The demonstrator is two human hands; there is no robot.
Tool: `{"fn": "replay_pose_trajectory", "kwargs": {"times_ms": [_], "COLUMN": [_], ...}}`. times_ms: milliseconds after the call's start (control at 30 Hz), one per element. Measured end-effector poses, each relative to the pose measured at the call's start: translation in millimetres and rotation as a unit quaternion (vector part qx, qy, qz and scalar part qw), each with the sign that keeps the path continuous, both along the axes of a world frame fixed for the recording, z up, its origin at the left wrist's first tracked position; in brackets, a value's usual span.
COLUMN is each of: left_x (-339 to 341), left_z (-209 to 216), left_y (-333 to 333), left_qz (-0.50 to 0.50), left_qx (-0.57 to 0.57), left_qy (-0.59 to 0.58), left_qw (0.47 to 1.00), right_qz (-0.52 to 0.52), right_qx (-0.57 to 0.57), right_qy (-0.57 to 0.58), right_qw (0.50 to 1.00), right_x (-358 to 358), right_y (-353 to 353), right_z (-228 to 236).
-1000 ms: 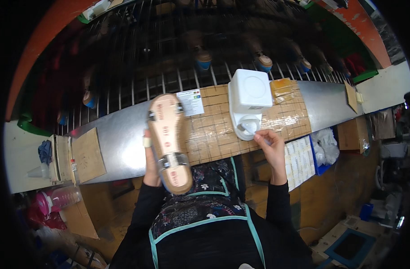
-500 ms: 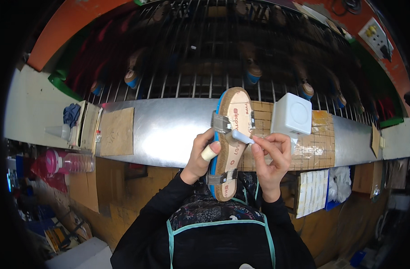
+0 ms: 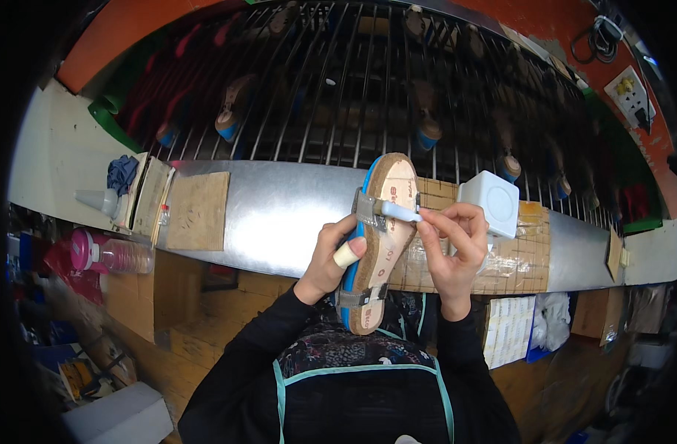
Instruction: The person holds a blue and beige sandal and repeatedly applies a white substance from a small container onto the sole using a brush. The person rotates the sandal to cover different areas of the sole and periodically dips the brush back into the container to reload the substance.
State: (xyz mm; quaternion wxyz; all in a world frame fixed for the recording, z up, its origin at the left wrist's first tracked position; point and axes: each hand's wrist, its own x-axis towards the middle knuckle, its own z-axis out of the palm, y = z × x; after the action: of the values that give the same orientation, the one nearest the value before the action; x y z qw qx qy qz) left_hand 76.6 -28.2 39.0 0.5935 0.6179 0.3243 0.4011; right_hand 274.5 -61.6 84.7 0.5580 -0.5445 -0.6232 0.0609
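Observation:
A sandal [image 3: 367, 275] with a cork-brown rim, pale printed insole, blue sole edge and dark straps is held up nearly upright before me. My left hand [image 3: 329, 257] is closed around its left edge, with pale tape wrapped on the thumb. Between thumb and fingers my right hand [image 3: 457, 244] pinches a short white tool [image 3: 399, 212], whose bristles or tip I cannot make out. The tool's broad end lies across the upper part of the insole, close to the front strap. Just right of that hand stands a white square plastic container [image 3: 493, 203].
Beyond the metal bench [image 3: 279, 214] runs a rack of metal bars [image 3: 331, 111] with several sandals on it. Flat cardboard [image 3: 516, 255] lies under the container. At left are a cardboard piece [image 3: 198, 211], a white funnel-like cone [image 3: 98, 200] and a pink-capped bottle [image 3: 124, 255].
The white tool has turned flatter and shifted slightly up the insole with my right hand. The sandal tilts a little more to the right at its top. The view has shifted slightly.

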Motion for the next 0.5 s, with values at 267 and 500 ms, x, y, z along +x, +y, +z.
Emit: {"fn": "replay_pose_trajectory", "kwargs": {"times_ms": [267, 500], "left_x": [7.1, 9.1], "left_z": [20.7, 27.3], "left_y": [5.8, 7.9], "left_qz": [-0.024, -0.053], "left_qx": [-0.075, -0.09], "left_qy": [-0.081, -0.047], "left_qw": [0.994, 0.993], "right_qz": [0.034, -0.022], "right_qx": [0.018, 0.077], "right_qy": [-0.039, -0.104], "right_qw": [0.998, 0.991], "right_x": [12.0, 15.5], "right_y": [0.6, 1.6], "right_z": [-0.7, 10.7]}}
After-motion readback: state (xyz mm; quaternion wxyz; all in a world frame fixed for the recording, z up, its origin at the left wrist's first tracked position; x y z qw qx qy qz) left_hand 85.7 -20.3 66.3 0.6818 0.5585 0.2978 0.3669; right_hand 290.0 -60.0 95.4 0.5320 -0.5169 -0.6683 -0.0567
